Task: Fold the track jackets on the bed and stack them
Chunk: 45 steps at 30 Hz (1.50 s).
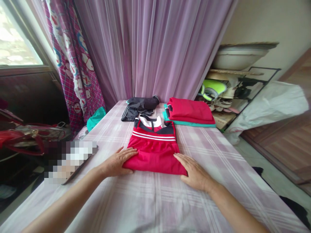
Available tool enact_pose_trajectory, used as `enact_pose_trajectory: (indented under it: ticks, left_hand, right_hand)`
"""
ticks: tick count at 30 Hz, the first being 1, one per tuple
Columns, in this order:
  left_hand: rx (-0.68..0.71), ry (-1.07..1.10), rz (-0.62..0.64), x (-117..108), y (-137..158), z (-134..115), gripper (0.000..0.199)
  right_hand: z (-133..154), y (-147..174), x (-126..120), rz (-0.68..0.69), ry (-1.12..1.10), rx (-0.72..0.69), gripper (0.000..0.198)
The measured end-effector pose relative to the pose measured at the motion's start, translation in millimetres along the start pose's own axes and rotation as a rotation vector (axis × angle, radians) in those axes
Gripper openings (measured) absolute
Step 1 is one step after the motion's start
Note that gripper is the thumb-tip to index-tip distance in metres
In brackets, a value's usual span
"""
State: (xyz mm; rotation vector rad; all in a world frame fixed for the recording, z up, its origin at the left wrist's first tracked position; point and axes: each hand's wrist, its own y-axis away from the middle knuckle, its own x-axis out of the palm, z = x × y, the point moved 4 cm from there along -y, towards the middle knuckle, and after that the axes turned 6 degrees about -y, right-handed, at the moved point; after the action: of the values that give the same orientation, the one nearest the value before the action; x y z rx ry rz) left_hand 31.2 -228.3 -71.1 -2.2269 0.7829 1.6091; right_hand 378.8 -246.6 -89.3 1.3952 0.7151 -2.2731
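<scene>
A red jacket [153,155] with two white stripes, black shoulder parts and a white inner collar lies folded flat on the checked cloth of the bed or table [155,204]. On its left edge rests my left hand [119,162], fingers stretched out over the fabric. My right hand [194,171] lies along the right edge, its fingers also extended and the thumb at the lower corner. Neither hand grips the fabric. Just beyond the collar sits a pile of dark clothing [141,106] with white piping. To its right, folded red clothing [190,110] lies on a green folded piece [194,123].
Purple curtains [155,48] hang behind the far edge. A pixelated flat object [75,161] lies at the left edge, near a green cloth [96,118]. Right of the surface stands a rack [263,89] with shoes, a basin [243,56] and a white bag [272,103].
</scene>
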Motion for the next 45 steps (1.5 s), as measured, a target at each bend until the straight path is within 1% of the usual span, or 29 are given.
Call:
enact_pose_trajectory:
  ticks: [2, 4, 6, 8, 10, 13, 15, 17, 19, 21, 24, 26, 27, 29, 31, 32, 34, 37, 39, 41, 43, 45]
  left_hand:
    - [0.005, -0.004, -0.034, -0.5, -4.1, 4.1, 0.08]
    - [0.0, 0.01, -0.098, -4.0, -5.4, 3.9, 0.072]
    - [-0.039, 0.052, -0.161, -8.9, -4.3, 1.5, 0.056]
    - [-0.111, 0.12, -0.205, -15.2, -1.4, -2.1, 0.038]
    - [-0.186, 0.198, -0.257, -25.0, 3.6, -7.7, 0.03]
    - [-0.215, 0.33, -0.334, -44.5, 16.8, -24.0, 0.035]
    - [-0.201, 0.421, -0.362, -56.3, 28.9, -37.9, 0.04]
    - [-0.211, 0.473, -0.384, -65.3, 40.1, -49.3, 0.043]
    - [-0.246, 0.472, -0.426, -72.8, 44.0, -54.3, 0.045]
    - [-0.301, 0.431, -0.499, -81.0, 35.4, -50.5, 0.047]
    - [-0.441, 0.36, -0.623, -93.1, -0.3, -29.9, 0.051]
    - [-0.529, 0.382, -0.655, -95.7, -30.1, -12.4, 0.053]
    - [-0.566, 0.431, -0.632, -93.4, -43.8, -4.0, 0.054]
    - [-0.583, 0.566, -0.542, -82.7, -64.6, 8.3, 0.059]
    - [-0.599, 0.657, -0.477, -68.4, -72.7, 15.6, 0.069]
    - [-0.613, 0.665, -0.468, -61.7, -72.7, 17.7, 0.076]
    - [-0.635, 0.594, -0.495, -52.2, -68.6, 18.7, 0.084]
    - [-0.584, 0.419, -0.556, -46.2, -64.2, 11.5, 0.08]
    - [-0.553, 0.343, -0.556, -42.1, -64.7, 5.9, 0.077]
    - [-0.574, 0.295, -0.486, -34.8, -66.3, 3.7, 0.075]
    - [-0.621, 0.237, -0.389, -27.5, -65.8, 4.0, 0.075]
    - [-0.66, 0.159, -0.307, -25.3, -61.9, 4.0, 0.076]
  right_hand:
    - [-4.6, -2.8, 1.8, -0.042, -0.004, -0.036, 0.072]
    - [-10.0, -4.0, 3.0, -0.096, -0.015, -0.059, 0.064]
    - [-16.2, -4.6, 4.0, -0.141, -0.025, -0.057, 0.058]
    - [-21.6, -6.1, 2.5, -0.187, -0.033, -0.038, 0.052]
    - [-24.3, -8.0, -4.3, -0.245, -0.031, -0.011, 0.05]
    - [-16.9, -7.2, -25.6, -0.324, -0.017, 0.001, 0.046]
    - [-3.1, -2.8, -43.8, -0.348, -0.022, -0.006, 0.04]
    - [12.8, 2.2, -60.9, -0.348, -0.051, 0.02, 0.034]
    - [23.5, 2.2, -73.7, -0.334, -0.1, 0.104, 0.035]
    - [23.8, -8.6, -80.2, -0.319, -0.132, 0.228, 0.039]
    - [4.9, -46.5, -79.6, -0.34, -0.099, 0.424, 0.038]
    - [-14.3, -76.5, -72.1, -0.375, -0.088, 0.56, 0.036]
    - [-23.3, -89.5, -65.3, -0.378, -0.114, 0.626, 0.037]
    - [-35.4, -107.4, -48.9, -0.394, -0.181, 0.703, 0.039]
    - [-38.1, -113.4, -31.2, -0.422, -0.214, 0.702, 0.04]
    - [-36.5, -112.6, -23.1, -0.438, -0.212, 0.68, 0.043]
    - [-30.3, -106.4, -10.4, -0.471, -0.185, 0.625, 0.047]
    - [-20.7, -93.3, -3.0, -0.548, -0.141, 0.559, 0.048]
    - [-17.0, -86.2, -2.8, -0.589, -0.105, 0.539, 0.048]
    - [-15.6, -82.7, -1.7, -0.54, -0.053, 0.55, 0.047]
    - [-15.6, -81.9, -0.1, -0.422, 0.011, 0.578, 0.045]
    - [-15.1, -82.7, -1.9, -0.325, 0.073, 0.586, 0.043]
